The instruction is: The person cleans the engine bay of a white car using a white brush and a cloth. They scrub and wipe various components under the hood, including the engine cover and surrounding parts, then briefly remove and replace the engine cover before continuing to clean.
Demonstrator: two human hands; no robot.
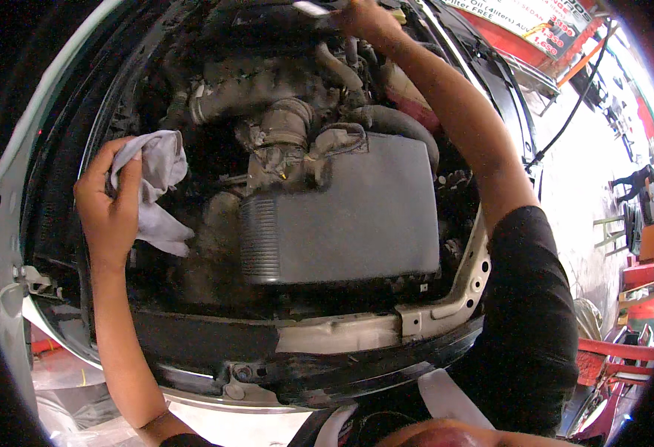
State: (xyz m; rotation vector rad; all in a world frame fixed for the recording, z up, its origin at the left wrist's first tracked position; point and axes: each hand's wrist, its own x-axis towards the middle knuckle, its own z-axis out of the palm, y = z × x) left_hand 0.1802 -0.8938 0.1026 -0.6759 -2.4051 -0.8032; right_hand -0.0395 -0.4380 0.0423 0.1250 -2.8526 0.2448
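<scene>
Leaning over an open car engine bay, a person works with both bare hands. A big grey box [345, 212] sits in the middle of the engine. The left hand [111, 201] is up beside the left side of the grey box, a little apart from it. Its grip is closed around a crumpled pale grey rag [159, 186], and the loose end of the rag hangs down toward the engine. The right hand [364, 18] reaches far past the back of the grey box, to the far edge of the engine bay. Its grip is closed on a small pale thing [310, 9], too small to tell what it is. Dusty hoses [286, 123] and pipes lie just behind the grey box. A dirty metal front bar [342, 331] runs below the grey box, close to the person's body.
</scene>
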